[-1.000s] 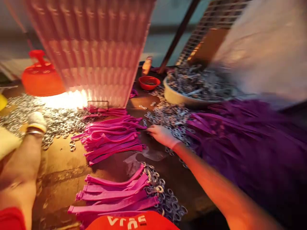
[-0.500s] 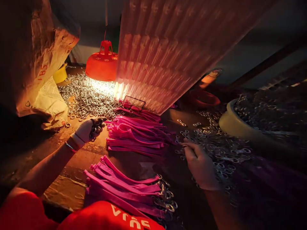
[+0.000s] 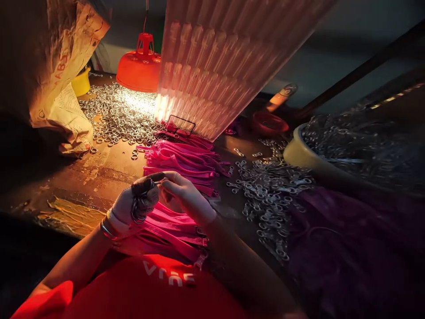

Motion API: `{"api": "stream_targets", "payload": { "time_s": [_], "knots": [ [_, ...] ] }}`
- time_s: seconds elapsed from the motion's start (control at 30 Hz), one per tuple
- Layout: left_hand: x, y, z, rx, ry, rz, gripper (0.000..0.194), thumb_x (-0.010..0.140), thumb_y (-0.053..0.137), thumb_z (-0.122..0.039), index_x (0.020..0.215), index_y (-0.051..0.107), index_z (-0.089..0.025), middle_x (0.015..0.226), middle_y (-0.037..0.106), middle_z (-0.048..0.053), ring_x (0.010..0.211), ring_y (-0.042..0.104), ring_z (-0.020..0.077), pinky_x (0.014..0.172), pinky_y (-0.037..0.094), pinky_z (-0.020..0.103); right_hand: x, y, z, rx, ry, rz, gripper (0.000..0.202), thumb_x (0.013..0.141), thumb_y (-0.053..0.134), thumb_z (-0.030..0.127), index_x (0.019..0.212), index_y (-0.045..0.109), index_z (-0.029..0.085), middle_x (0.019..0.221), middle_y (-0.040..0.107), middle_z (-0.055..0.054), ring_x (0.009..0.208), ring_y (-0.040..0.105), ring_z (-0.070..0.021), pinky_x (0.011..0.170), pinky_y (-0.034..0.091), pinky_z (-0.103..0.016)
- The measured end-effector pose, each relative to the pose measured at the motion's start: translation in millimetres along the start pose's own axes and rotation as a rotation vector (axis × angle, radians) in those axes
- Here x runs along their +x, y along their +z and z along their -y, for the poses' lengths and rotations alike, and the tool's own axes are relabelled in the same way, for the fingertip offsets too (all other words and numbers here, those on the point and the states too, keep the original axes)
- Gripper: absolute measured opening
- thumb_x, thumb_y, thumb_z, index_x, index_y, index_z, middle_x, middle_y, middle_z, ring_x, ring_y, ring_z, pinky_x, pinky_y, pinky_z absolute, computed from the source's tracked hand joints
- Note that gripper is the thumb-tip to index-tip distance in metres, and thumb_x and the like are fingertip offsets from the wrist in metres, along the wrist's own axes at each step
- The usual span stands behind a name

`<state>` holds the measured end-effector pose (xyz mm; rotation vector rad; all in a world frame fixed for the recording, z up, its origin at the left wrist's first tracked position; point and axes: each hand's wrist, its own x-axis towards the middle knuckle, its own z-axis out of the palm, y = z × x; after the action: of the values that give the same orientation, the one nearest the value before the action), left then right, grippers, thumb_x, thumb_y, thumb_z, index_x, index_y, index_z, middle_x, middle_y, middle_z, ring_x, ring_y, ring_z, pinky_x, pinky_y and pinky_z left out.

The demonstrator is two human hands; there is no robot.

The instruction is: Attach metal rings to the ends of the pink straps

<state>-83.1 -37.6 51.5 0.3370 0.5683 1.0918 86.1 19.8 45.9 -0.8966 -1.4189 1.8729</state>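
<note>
My left hand (image 3: 144, 201), in a dark-stained glove, is closed around several metal rings (image 3: 138, 210). Its fingertips meet those of my right hand (image 3: 182, 195), which is pinched on something too small to make out. Both hands are over pink straps (image 3: 175, 228) lying nearest my body, some with metal clasps (image 3: 201, 260) at their right ends. Just beyond the hands lies a second bunch of pink straps (image 3: 182, 159). Loose metal clasps (image 3: 265, 190) are heaped to the right, and a pile of metal rings (image 3: 122, 117) sits under the lamp.
A red lamp (image 3: 139, 71) hangs beside a slanted corrugated sheet (image 3: 212, 75). At the left stand a paper sack (image 3: 66, 88) and a yellow container (image 3: 81, 83). On the right are a red bowl (image 3: 270, 124), a pale basin (image 3: 299, 150) of metal parts and dark purple material (image 3: 338, 239).
My right hand has come left from the loose clasps to meet my left hand. My left hand has drawn back from the far straps toward my body. The camera view has shifted.
</note>
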Motion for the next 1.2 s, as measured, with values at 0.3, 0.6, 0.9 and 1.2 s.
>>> {"api": "stream_targets", "payload": {
  "time_s": [0.3,0.6,0.9,1.2],
  "knots": [
    [-16,8.0,25,0.167,0.108,-0.050,0.016,0.085,0.073,-0.024,0.097,0.071,-0.013,0.060,0.051,-0.003,0.044,0.044,0.0052,0.042,0.037,0.015,-2,14,-16,0.177,0.060,-0.014,0.039,0.070,0.084,0.041,0.095,0.063,0.020,0.073,0.059,0.003,0.061,0.053,-0.0120,0.055,0.045,-0.024],
    [10,-15.3,9,-0.068,-0.104,0.027,0.014,0.092,0.056,-0.018,0.095,0.068,-0.011,0.062,0.052,0.000,0.038,0.038,0.0052,0.033,0.027,0.014,17,12,-18,0.156,0.071,0.133,0.031,0.072,0.073,0.040,0.092,0.064,0.019,0.078,0.063,0.000,0.065,0.053,-0.0131,0.059,0.047,-0.025],
    [42,-16.8,-13,-0.349,0.025,-0.109,0.037,0.105,0.043,-0.040,0.089,0.063,-0.013,0.053,0.047,-0.003,0.039,0.040,0.0063,0.034,0.023,0.014,-5,-5,-14,-0.224,-0.104,-0.271,0.025,0.080,0.068,0.034,0.101,0.065,0.021,0.071,0.055,0.006,0.062,0.049,-0.0103,0.058,0.042,-0.024],
    [29,-38.5,-28,-0.369,0.081,-0.271,0.030,0.106,0.041,-0.029,0.090,0.060,-0.012,0.057,0.056,-0.001,0.040,0.045,0.0059,0.033,0.025,0.014,-69,3,-43,-0.893,-0.256,0.004,0.017,0.091,0.063,0.024,0.108,0.070,0.023,0.103,0.072,-0.007,0.093,0.067,-0.0205,0.086,0.051,-0.033]
  ]
}}
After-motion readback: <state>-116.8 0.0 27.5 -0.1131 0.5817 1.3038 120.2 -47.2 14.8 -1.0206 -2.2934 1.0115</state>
